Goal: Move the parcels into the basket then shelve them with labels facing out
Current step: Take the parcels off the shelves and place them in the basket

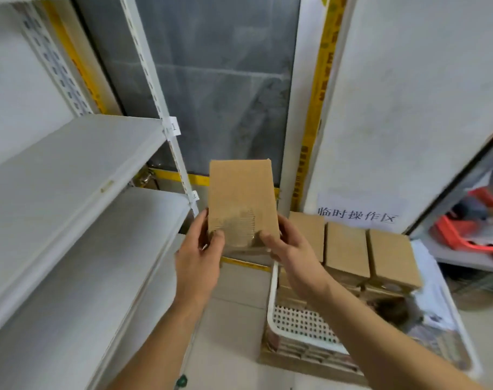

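Note:
A brown cardboard parcel is held upright in front of me, with a torn patch near its lower edge and no label showing on the side I see. My left hand grips its lower left corner and my right hand grips its lower right corner. Below and to the right stands a white perforated basket holding several more brown parcels standing in a row. White metal shelves run along the left; the upper board and the one under it are bare.
A shelf upright with small number tags stands just left of the held parcel. Behind is a dark glass door with yellow tape. A white wall with a printed sign is at right. Red bins sit under a table at far right.

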